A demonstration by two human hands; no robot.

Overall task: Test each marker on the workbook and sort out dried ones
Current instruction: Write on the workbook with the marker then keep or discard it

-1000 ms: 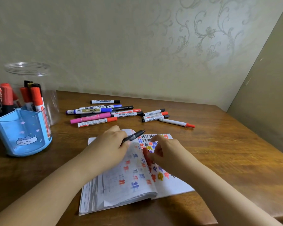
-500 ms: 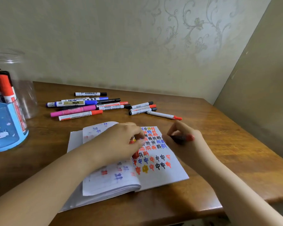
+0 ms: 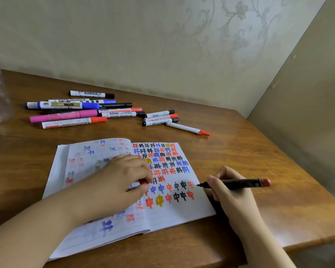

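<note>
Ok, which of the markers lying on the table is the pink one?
The pink marker lies in the left cluster, between the blue-capped marker behind it and a red-capped marker in front. Only its whole barrel is pink; the others are mostly white.

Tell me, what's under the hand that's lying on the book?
The left hand rests on the open workbook and covers part of its coloured writing. A small red thing peeks out at its fingertips, perhaps a marker cap; the rest is hidden.

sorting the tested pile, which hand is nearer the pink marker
Left. The left hand rests on the workbook, below the pink marker. The right hand grips a black marker past the workbook's right edge, farther off.
</note>
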